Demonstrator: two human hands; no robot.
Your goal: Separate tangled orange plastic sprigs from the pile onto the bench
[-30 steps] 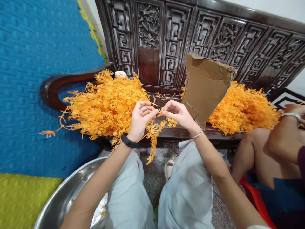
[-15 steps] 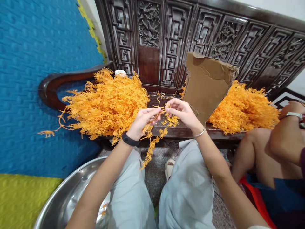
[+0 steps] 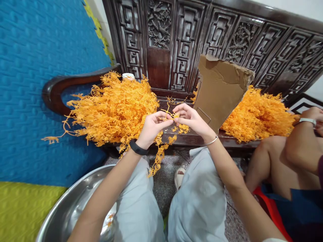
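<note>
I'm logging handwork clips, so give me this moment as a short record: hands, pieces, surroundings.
Left hand: pinches an orange branched piece
Right hand: fingertips at that piece, facing the other hand
Left side: large orange heap
Right side: cardboard panel, second orange heap
Behind: carved dark wooden bench back
Lower left: shiny metal basin
Far right: another person's bent arm

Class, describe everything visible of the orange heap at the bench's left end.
The orange heap is a dense, tangled mound of thin, branching pieces, apparently plastic. It rests on the dark wooden bench beside the curved armrest. One strand juts out to the left, and some pieces hang over the front edge. A white round object sits partly hidden behind it. The left hand is at its right side; whether they touch is unclear.
</note>
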